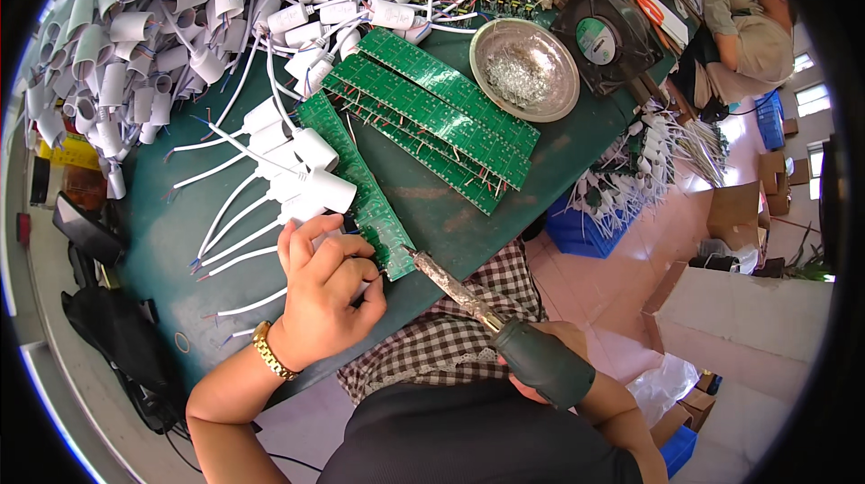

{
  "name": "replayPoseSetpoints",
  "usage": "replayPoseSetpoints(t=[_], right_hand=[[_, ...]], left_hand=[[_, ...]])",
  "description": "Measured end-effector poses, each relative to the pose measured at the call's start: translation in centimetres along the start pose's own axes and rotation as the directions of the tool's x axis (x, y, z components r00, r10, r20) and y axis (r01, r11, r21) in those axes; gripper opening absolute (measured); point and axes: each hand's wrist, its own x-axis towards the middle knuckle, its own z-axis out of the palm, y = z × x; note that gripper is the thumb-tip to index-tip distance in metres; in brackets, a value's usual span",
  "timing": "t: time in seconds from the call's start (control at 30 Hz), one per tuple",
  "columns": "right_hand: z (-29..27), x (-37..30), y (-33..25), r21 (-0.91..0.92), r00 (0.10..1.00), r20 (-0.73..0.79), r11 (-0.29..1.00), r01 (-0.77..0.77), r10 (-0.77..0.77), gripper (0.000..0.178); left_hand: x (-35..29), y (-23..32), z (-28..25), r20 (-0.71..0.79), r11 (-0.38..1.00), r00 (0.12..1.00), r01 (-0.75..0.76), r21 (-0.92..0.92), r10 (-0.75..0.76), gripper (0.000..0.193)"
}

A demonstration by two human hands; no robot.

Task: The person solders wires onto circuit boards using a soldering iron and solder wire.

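Observation:
My right hand (574, 340) grips a soldering iron (545, 365) by its dark handle, and most of the fingers are hidden behind it. The iron's tip meets or hovers just over the near right edge of a narrow green circuit board strip (365, 187); I cannot tell if it touches. My left hand (329, 290), with a gold watch band at the wrist, is curled beside the strip's near end. Its thumb and fingers come together, but what they pinch is hidden. Just beyond it, white lamp sockets (323, 193) with cables lie in a row against the strip.
More green circuit boards (441, 105) are stacked right of the strip. Behind them are a metal dish (569, 92) of shiny bits and a black fan (593, 38). White sockets (131, 24) are heaped at far left. A blue bin (586, 230) stands right; another person (743, 38) sits far right.

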Motion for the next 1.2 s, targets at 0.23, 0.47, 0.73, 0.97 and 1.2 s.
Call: replayPoseSetpoints(t=[0.23,0.47,0.73,0.97,1.2], right_hand=[[1.8,-3.4,3.4,0.194,0.996,0.044,0.978,-0.08,0.073,0.017],[-0.9,2.0,-1.5,-0.08,0.931,0.121,0.931,0.355,-0.344,0.039],[-0.7,1.4,-0.6,-0.105,0.925,0.114,0.922,0.373,-0.361,0.044],[-0.5,0.8,-1.8,-0.25,0.97,0.16,0.943,0.222,-0.186,0.016],[0.9,-0.6,1.0,0.067,0.995,0.008,0.993,0.097,-0.098,0.009]], left_hand=[[0.3,0.1,0.0,-0.005,0.999,0.999,-0.035,0.035,0.035,0.025],[0.1,0.2,0.2,-0.016,0.998,1.0,-0.018,0.062,0.019,0.026],[0.3,0.2,0.1,-0.031,0.998,1.0,0.0,0.069,0.002,0.024],[0.4,0.4,0.1,-0.03,0.998,0.999,0.041,0.05,-0.039,0.019],[0.4,0.4,0.1,-0.022,0.998,0.999,0.042,0.048,-0.041,0.019]])
